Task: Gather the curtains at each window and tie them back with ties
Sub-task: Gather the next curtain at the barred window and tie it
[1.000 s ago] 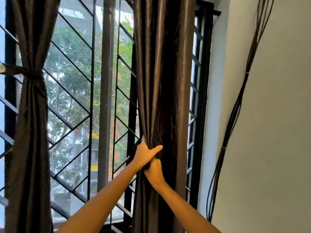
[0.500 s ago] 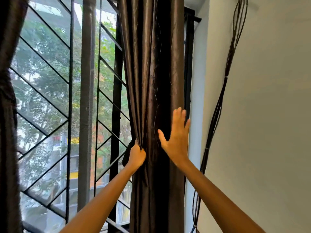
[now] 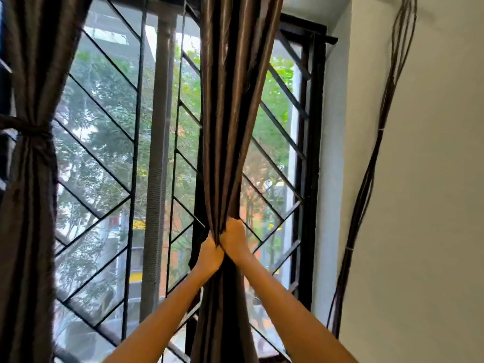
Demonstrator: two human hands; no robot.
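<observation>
Since half a second ago the right hand (image 3: 234, 238) has left its flat press and now grips the dark brown satin curtain (image 3: 233, 113) just beside the left hand (image 3: 209, 256). Both sets of fingers are clamped on the bunched cloth between them. I judge it best to keep the folds tight before taking a tie; none shows near the fingers.

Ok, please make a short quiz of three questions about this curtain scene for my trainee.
1. True or false: the left curtain is already tied back.
2. What grips the right curtain? A) left hand only B) right hand only C) both hands
3. Fill in: the bundle of dark cables runs along the ___.

Key: 1 true, a tie cinches it. 2 C. 3 wall.
</observation>
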